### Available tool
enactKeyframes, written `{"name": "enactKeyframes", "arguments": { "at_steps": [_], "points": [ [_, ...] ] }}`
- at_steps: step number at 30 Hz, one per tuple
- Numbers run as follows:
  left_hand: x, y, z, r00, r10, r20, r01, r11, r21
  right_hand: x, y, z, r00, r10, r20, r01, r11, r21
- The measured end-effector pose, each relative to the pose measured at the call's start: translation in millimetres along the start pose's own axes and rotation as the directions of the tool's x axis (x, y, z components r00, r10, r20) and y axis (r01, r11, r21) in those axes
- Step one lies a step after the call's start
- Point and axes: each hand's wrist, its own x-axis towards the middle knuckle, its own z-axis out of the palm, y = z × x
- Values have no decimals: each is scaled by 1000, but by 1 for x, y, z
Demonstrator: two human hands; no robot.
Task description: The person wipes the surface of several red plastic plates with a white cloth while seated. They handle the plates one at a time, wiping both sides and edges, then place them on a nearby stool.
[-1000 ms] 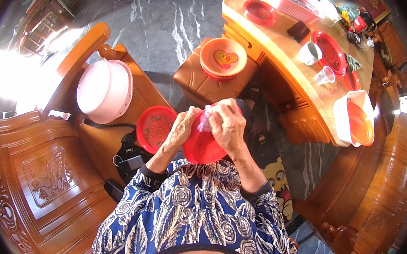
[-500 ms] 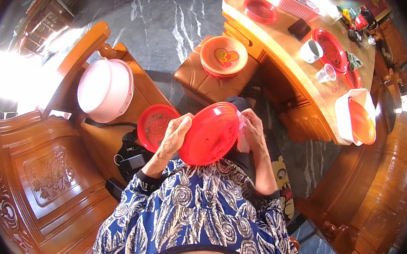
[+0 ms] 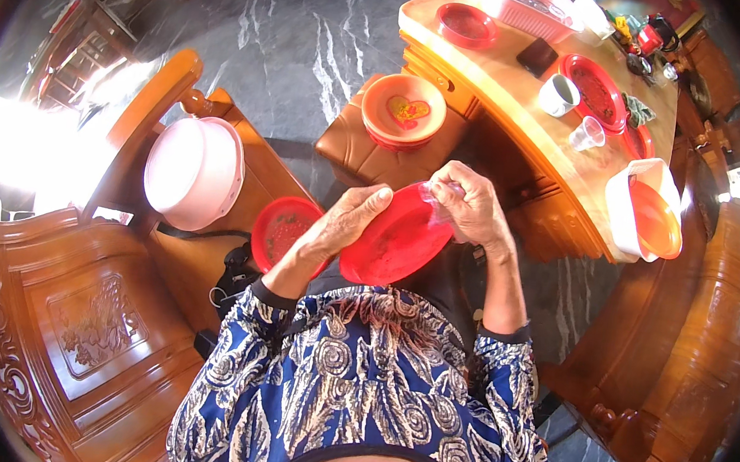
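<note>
A shallow red plate (image 3: 397, 243) is held tilted in front of my body. My left hand (image 3: 349, 220) grips its left rim, thumb along the edge. At the upper right rim, my right hand (image 3: 471, 203) is closed on a crumpled piece of translucent plastic film (image 3: 440, 204) pressed against the plate. Its fingertips partly hide the film. Just left of my left forearm, another red plate (image 3: 284, 230) with a speckled pattern lies on the wooden bench.
A pink basin (image 3: 193, 171) stands on the bench. Ahead, stacked plates with a heart-patterned one (image 3: 404, 111) on top sit on a brown leather stool (image 3: 339, 146). The wooden table (image 3: 501, 70) at right carries red plates, a white cup (image 3: 559, 95), a clear cup (image 3: 588, 134) and a white bin (image 3: 626, 211).
The plate in my hands has tilted further and shifted slightly right. My right hand has moved up along the rim with the film. My left hand has risen and moved right.
</note>
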Motion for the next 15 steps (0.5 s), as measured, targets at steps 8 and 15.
{"name": "enactKeyframes", "arguments": {
  "at_steps": [8, 15],
  "points": [
    [-9, -32, -1, 977, -80, -197, 36, 976, -213, -17, -11, 63, 890, -389, -239, 250, 853, -459],
    [-13, -44, -11, 931, -91, -353, 31, 984, -173, -56, -19, 102, 826, -528, 199, 533, 613, -584]
  ]
}}
